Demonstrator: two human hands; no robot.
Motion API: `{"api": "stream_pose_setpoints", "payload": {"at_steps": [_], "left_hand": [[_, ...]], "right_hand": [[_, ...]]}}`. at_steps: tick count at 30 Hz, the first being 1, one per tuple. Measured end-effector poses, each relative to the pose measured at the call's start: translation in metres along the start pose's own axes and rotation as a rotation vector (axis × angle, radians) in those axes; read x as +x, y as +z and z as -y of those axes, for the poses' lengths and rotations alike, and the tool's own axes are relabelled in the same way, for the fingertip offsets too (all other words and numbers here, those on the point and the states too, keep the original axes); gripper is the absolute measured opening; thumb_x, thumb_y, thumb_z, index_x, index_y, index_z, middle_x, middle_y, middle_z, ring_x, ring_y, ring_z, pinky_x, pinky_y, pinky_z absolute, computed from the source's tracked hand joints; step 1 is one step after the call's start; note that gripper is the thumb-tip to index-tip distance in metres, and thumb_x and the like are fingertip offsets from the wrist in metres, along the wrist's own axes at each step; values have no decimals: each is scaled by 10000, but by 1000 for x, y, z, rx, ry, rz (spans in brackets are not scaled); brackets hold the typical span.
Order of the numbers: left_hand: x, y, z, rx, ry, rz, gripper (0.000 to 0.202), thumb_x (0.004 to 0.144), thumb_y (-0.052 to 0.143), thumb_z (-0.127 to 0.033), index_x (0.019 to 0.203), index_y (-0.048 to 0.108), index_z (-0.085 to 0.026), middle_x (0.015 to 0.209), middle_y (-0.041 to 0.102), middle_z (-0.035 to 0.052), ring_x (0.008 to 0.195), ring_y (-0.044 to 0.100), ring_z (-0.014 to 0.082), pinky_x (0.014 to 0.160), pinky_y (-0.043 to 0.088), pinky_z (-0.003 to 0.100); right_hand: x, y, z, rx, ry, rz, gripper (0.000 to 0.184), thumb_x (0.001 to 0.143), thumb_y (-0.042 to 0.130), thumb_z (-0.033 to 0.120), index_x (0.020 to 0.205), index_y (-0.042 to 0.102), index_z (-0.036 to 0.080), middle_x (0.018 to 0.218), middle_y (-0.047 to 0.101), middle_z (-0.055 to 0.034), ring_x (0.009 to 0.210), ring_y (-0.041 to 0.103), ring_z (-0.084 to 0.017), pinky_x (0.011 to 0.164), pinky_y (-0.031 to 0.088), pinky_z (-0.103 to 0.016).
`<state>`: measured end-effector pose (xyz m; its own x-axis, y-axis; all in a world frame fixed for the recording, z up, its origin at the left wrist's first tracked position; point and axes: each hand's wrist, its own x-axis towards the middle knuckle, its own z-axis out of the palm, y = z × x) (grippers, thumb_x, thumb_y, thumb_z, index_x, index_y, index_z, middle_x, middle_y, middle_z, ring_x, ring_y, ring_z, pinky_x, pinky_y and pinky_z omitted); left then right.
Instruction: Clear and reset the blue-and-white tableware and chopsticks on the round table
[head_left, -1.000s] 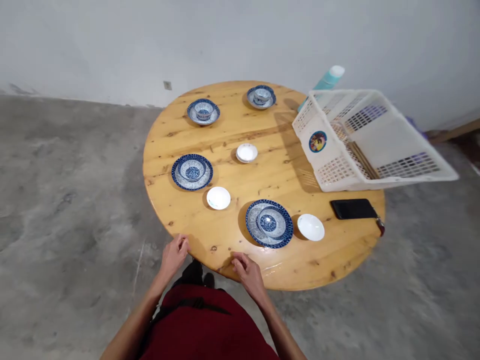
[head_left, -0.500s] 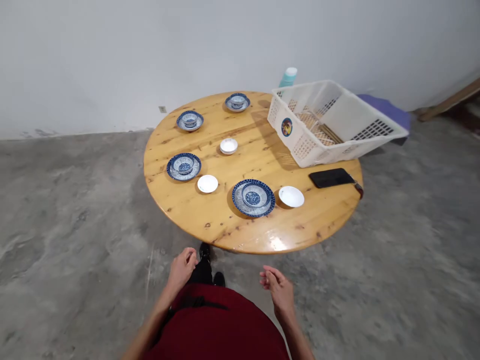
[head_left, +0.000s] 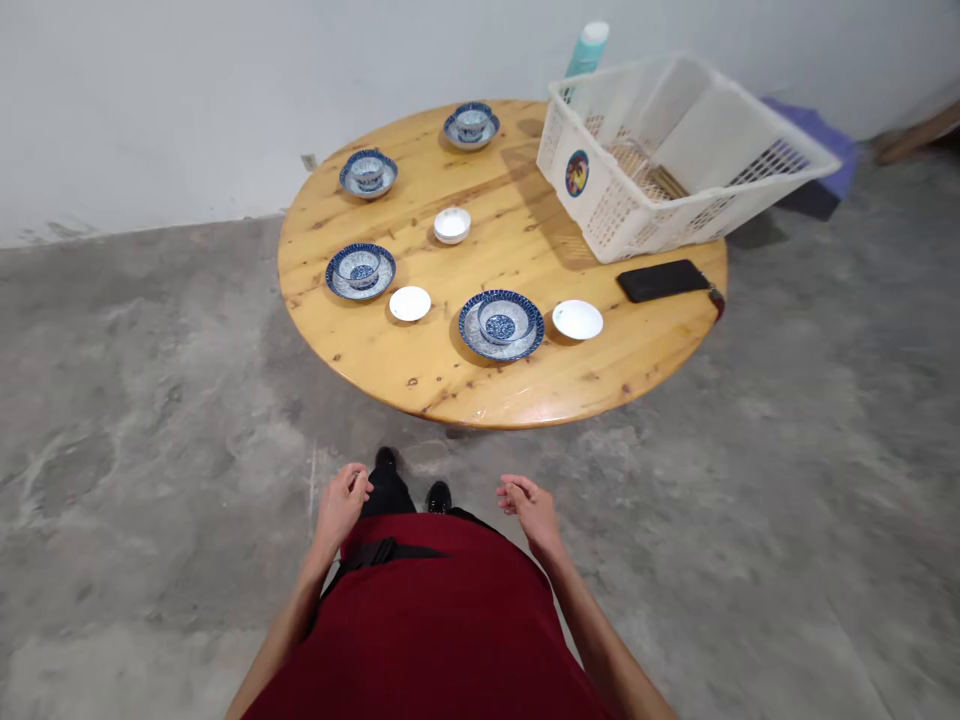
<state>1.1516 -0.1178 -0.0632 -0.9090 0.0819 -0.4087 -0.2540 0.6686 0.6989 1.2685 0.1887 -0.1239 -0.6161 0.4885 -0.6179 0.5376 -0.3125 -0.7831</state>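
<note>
My left hand hangs in front of the table's near edge, its fingers loosely bent and nothing seen in it. Off to the right, my right hand is held low in the same way, also without anything visible in it. Neither touches the round wooden table. Nearest to them on the tabletop is a blue-patterned plate with a glass-like bowl in it. A white dish sits to its right, and another white dish to its left.
Three more plate-and-bowl sets stand along the left and far side, one being a patterned plate. Small white bowls are stacked mid-table. At right are a white plastic crate, a black phone and a teal bottle.
The table and everything on it now appear higher in view, as my head has tilted down. Both hands show slightly higher and further left. The dishes keep their places.
</note>
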Motion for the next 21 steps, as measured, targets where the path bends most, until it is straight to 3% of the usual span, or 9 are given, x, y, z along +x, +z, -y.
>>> {"api": "stream_pose_setpoints", "payload": {"at_steps": [5,9,12,17,21], "left_hand": [[17,-4,2,-40,89,16,385,878,430,-506,994,623,-195,763,719,38,660,680,198,672,497,306],[27,-30,8,-16,88,45,415,873,420,-507,1047,624,-191,790,727,37,671,695,200,699,497,314],[32,-67,32,1,74,25,422,863,418,-514,1053,624,-198,794,735,36,687,710,211,716,501,324],[45,-136,96,-85,-5,-87,482,822,430,-598,1012,623,-200,776,742,56,696,721,241,740,537,361],[57,-179,135,-139,-37,-121,494,771,447,-623,967,614,-202,754,739,57,685,718,251,721,562,379]], "right_hand": [[-17,-6,-15,10,58,-94,487,537,746,536,850,695,167,675,714,-45,549,621,-170,542,482,-289],[-23,17,-15,18,72,-119,465,533,723,499,846,692,156,682,719,-55,553,624,-165,544,480,-283],[-22,57,-6,4,45,-120,474,532,709,496,857,693,151,685,718,-57,561,630,-170,545,484,-286],[-25,143,16,-64,-42,-4,465,561,677,508,856,704,151,694,716,-58,552,624,-173,534,479,-290],[-39,202,28,-117,-99,56,443,580,658,505,852,708,159,693,707,-51,552,620,-176,534,478,-290]]}}
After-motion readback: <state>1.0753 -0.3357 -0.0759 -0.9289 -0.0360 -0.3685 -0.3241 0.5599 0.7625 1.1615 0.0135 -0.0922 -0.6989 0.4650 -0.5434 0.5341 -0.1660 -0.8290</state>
